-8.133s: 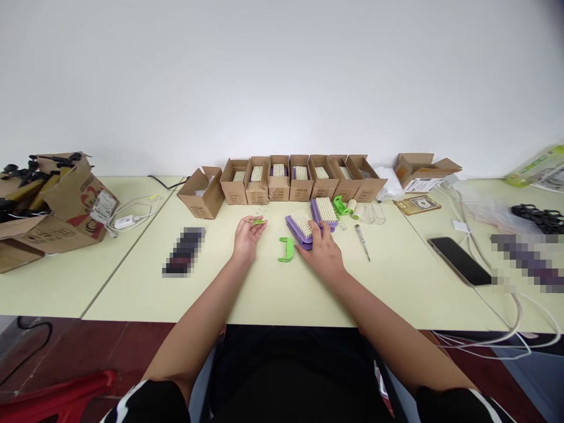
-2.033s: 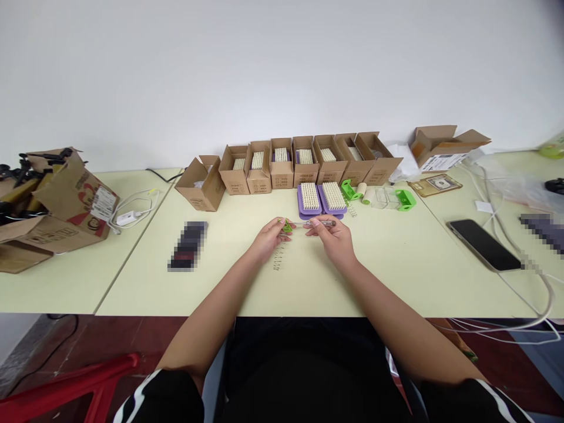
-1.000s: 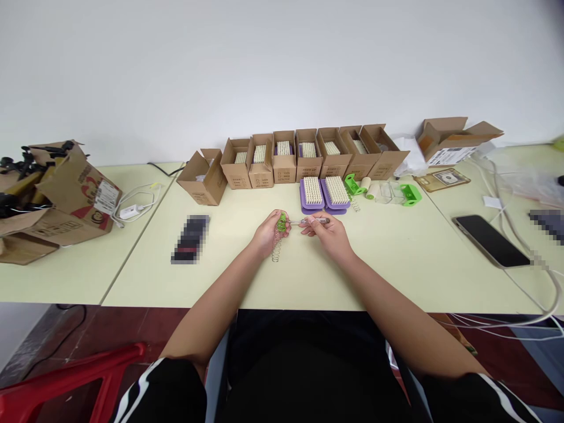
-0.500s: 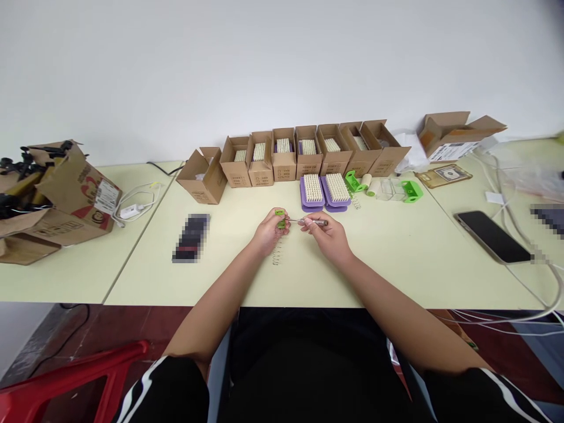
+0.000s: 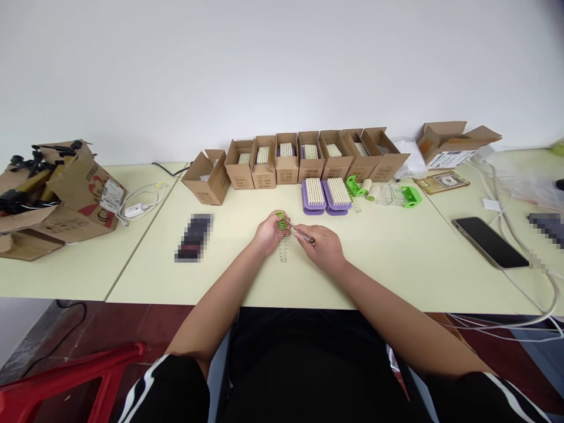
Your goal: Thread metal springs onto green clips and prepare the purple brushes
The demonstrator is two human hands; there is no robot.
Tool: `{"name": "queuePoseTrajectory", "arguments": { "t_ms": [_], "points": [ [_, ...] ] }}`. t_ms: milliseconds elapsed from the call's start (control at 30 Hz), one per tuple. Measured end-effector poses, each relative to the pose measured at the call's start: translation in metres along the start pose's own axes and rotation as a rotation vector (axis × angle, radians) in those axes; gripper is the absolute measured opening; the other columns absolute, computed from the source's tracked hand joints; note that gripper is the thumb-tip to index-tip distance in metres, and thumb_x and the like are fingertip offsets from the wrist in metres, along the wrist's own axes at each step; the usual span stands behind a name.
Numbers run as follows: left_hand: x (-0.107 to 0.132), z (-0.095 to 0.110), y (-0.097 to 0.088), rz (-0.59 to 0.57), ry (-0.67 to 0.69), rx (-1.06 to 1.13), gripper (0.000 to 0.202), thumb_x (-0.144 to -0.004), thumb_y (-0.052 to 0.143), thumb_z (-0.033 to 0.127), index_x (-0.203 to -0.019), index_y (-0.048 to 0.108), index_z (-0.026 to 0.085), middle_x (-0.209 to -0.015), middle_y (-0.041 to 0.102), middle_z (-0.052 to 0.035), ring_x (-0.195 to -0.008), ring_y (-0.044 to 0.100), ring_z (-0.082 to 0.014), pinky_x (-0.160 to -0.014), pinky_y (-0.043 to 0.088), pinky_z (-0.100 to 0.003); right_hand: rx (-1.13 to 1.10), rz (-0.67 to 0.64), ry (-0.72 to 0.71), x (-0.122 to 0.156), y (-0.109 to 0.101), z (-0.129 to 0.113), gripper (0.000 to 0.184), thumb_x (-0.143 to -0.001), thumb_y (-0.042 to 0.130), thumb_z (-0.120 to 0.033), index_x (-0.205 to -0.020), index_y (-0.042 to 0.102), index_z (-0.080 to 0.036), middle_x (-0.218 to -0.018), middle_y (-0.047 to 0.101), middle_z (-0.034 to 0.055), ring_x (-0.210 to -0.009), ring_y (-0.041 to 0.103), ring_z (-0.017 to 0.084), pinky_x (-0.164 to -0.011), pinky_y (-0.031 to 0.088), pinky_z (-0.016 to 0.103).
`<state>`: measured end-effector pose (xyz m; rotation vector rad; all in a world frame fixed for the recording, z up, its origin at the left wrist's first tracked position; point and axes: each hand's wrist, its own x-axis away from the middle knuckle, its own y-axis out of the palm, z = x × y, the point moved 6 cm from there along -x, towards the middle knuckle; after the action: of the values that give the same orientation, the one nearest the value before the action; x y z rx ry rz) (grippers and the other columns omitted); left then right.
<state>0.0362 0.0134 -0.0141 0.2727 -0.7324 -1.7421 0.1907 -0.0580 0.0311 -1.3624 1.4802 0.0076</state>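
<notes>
My left hand (image 5: 267, 234) pinches a small green plastic part (image 5: 281, 220) just above the pale yellow table (image 5: 396, 264). A thin metal spring (image 5: 282, 249) hangs down from that part. My right hand (image 5: 322, 245) is closed on a small screwdriver (image 5: 301, 233), whose tip points up-left into the green part. Two purple brushes with cream bristles (image 5: 326, 193) lie side by side just beyond my hands.
A row of open cardboard boxes (image 5: 304, 160) holding brushes stands at the back. Green parts (image 5: 409, 196), small rollers and a clear piece lie right of the brushes. A black phone (image 5: 491, 241) and cables are at right; a torn carton (image 5: 61, 194) at left; a red stool (image 5: 66, 382) below.
My right hand has dropped lower, tilting the screwdriver from level to slanting up into the green part. Earlier the brushes were pushed back and the screwdriver picked up.
</notes>
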Motion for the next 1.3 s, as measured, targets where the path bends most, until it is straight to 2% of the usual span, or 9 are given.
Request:
{"name": "queuePoseTrajectory", "arguments": {
  "t_ms": [133, 233, 367, 567, 767, 933, 1033, 1300],
  "points": [
    [0.001, 0.0, 0.003, -0.004, -0.019, 0.045, 0.014, -0.078, 0.065, 0.019, -0.091, 0.059, 0.02, -0.081, 0.061, -0.0028, -0.068, 0.059, -0.0144, -0.057, 0.041, -0.024, 0.11, 0.009, -0.171, 0.001, 0.003, -0.017, 0.018, -0.105, 0.065, -0.03, -0.119, 0.075, -0.024, -0.102, 0.083, 0.0051, -0.094, 0.077, 0.022, -0.086, 0.06, 0.037],
    [0.001, -0.001, 0.003, 0.023, -0.028, 0.052, 0.014, -0.078, 0.065, 0.019, -0.09, 0.059, 0.02, -0.081, 0.06, -0.0026, -0.071, 0.061, -0.0157, -0.062, 0.045, -0.025, 0.145, 0.017, -0.239, 0.001, 0.005, -0.025, 0.019, -0.104, 0.066, -0.026, -0.121, 0.073, -0.024, -0.107, 0.082, 0.0057, -0.099, 0.077, 0.022, -0.091, 0.061, 0.037],
    [0.001, -0.001, 0.002, 0.053, -0.017, 0.05, 0.013, -0.079, 0.066, 0.019, -0.09, 0.06, 0.02, -0.081, 0.061, -0.0026, -0.071, 0.061, -0.016, -0.068, 0.049, -0.028, 0.143, 0.062, -0.28, 0.001, 0.003, -0.028, 0.021, -0.103, 0.067, -0.023, -0.123, 0.071, -0.023, -0.106, 0.082, 0.0054, -0.097, 0.077, 0.022, -0.089, 0.063, 0.036],
    [0.0, -0.002, 0.002, 0.053, -0.012, 0.07, 0.014, -0.078, 0.065, 0.02, -0.09, 0.057, 0.021, -0.079, 0.06, -0.0016, -0.069, 0.059, -0.0155, -0.066, 0.047, -0.028, 0.113, 0.028, -0.261, 0.002, 0.005, -0.025, 0.023, -0.102, 0.068, -0.024, -0.125, 0.071, -0.024, -0.108, 0.082, 0.0059, -0.099, 0.078, 0.021, -0.092, 0.063, 0.036],
    [0.002, 0.0, 0.004, 0.039, -0.02, 0.078, 0.017, -0.076, 0.066, 0.019, -0.09, 0.056, 0.021, -0.078, 0.06, -0.0015, -0.07, 0.059, -0.0157, -0.064, 0.045, -0.027, 0.134, 0.041, -0.238, 0.001, 0.004, -0.024, 0.018, -0.103, 0.066, -0.025, -0.12, 0.073, -0.023, -0.104, 0.082, 0.0054, -0.095, 0.078, 0.02, -0.087, 0.062, 0.033],
    [0.003, 0.0, 0.006, 0.045, -0.021, 0.099, 0.015, -0.078, 0.064, 0.018, -0.09, 0.055, 0.021, -0.079, 0.059, -0.0019, -0.072, 0.06, -0.0165, -0.065, 0.044, -0.028, 0.118, -0.031, -0.197, 0.002, 0.009, -0.023, 0.021, -0.105, 0.063, -0.027, -0.123, 0.073, -0.025, -0.11, 0.082, 0.0073, -0.103, 0.077, 0.023, -0.092, 0.063, 0.037],
    [0.002, -0.003, 0.008, 0.071, -0.022, 0.106, 0.015, -0.079, 0.063, 0.018, -0.09, 0.055, 0.021, -0.08, 0.06, -0.0023, -0.074, 0.061, -0.0169, -0.069, 0.047, -0.029, 0.111, -0.065, -0.167, 0.001, 0.012, -0.023, 0.02, -0.106, 0.061, -0.027, -0.121, 0.073, -0.025, -0.111, 0.081, 0.0089, -0.105, 0.077, 0.024, -0.094, 0.063, 0.039],
    [0.004, -0.011, 0.013, 0.194, 0.06, 0.192, 0.013, -0.08, 0.06, 0.016, -0.087, 0.051, 0.021, -0.079, 0.058, -0.0005, -0.072, 0.06, -0.0143, -0.076, 0.049, -0.028, 0.189, -0.087, -0.211, 0.002, 0.019, -0.03, 0.022, -0.106, 0.057, -0.025, -0.12, 0.074, -0.023, -0.109, 0.081, 0.0107, -0.104, 0.075, 0.024, -0.095, 0.063, 0.04]
  ]
}}
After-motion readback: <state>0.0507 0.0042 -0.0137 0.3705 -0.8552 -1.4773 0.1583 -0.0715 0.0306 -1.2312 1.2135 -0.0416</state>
